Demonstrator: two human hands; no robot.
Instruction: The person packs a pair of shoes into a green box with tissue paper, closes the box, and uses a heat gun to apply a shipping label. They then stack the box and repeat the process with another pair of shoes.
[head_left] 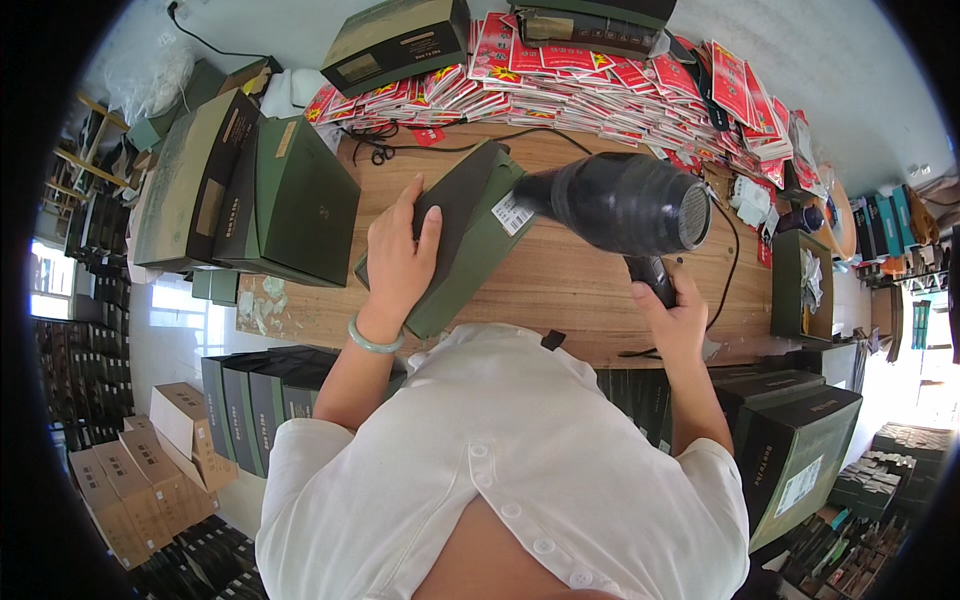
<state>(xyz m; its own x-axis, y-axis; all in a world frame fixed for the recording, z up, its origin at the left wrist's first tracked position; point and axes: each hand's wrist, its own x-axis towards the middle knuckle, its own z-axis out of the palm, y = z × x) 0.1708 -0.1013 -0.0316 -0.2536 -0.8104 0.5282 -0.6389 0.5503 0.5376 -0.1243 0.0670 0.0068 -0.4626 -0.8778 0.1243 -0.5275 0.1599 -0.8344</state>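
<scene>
One dark green box (455, 235) lies under the flat left hand (400, 262); the right hand (672, 312) grips one black hair dryer (620, 203); roughly three similar boxes (250, 195) sit left.

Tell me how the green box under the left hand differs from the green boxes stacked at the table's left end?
The green box under the left hand lies alone, tilted, pressed by the left hand, with a white sticker facing the black hair dryer held by the right hand. The stacked green boxes overlap, untouched. Both share a dark green colour.
</scene>
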